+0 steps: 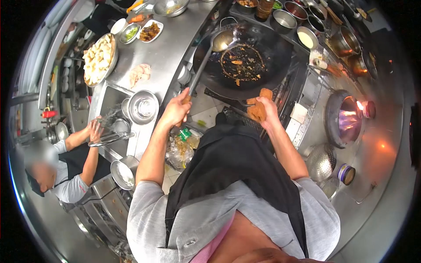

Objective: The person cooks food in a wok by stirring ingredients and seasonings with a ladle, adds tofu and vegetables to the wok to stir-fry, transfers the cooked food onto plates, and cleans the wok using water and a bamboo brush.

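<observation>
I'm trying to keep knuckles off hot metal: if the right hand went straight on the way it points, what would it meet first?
Beyond the brown cloth it grips, the right hand would probably meet the near rim of the wok; how their heights compare is unclear.

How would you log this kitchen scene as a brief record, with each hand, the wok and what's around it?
left hand: holding ladle by its handle
right hand: gripping brown cloth at the wok's near edge
wok: dark, brown residue inside
left counter: dish of dark food, metal bowl
nearby: co-worker in dark apron
</observation>
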A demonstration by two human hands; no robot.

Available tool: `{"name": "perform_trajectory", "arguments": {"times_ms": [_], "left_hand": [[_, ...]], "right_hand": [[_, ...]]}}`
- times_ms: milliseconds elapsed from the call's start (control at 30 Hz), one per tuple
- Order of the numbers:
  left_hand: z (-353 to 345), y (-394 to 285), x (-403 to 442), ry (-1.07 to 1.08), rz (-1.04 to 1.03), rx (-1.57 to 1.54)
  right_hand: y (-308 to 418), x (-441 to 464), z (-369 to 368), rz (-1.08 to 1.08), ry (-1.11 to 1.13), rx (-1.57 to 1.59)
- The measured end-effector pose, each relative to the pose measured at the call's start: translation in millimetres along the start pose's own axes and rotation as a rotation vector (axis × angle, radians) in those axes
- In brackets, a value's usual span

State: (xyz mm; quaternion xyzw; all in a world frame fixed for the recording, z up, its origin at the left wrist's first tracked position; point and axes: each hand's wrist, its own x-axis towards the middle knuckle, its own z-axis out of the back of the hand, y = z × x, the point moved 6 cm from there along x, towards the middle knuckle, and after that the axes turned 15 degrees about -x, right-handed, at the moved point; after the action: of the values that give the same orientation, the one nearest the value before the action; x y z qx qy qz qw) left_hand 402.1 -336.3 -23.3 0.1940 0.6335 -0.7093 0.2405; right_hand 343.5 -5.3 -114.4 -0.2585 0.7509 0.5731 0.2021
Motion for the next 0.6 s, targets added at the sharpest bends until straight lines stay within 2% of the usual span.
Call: {"name": "perform_trajectory", "arguments": {"times_ms": [133, 200, 333, 367, 500, 567, 600], "left_hand": [[-48.1, 43.4, -16.2, 0.188, 0.253, -0.315], [-82.2, 52.1, -36.7, 0.239, 0.425, -0.718], [-111.8, 64.0, -40.5, 0.542, 0.517, -1.189], [-112.9, 63.7, -43.9, 0.604, 0.518, -1.233], [-108.0, 44.9, -63.5, 0.607, 0.438, -1.233], [-93.9, 28.4, -75.6, 0.588, 0.363, -1.230], [-77.0, 22.7, -80.5, 0.515, 0.292, -1.216]], "right_hand": [[-8.3, 16.7, 5.6, -0.003, 0.063, -0.013], [-30.2, 34.0, 15.7, 0.041, -0.027, -0.040], [-60.0, 46.1, 37.3, 0.062, -0.096, -0.137], [-64.1, 46.1, 44.3, 0.042, -0.100, -0.141], [-52.7, 25.0, 52.2, -0.040, -0.058, -0.080], [-51.8, 17.4, 58.2, -0.048, -0.049, -0.014], [-46.3, 8.1, 58.6, -0.081, -0.053, -0.022]]}}
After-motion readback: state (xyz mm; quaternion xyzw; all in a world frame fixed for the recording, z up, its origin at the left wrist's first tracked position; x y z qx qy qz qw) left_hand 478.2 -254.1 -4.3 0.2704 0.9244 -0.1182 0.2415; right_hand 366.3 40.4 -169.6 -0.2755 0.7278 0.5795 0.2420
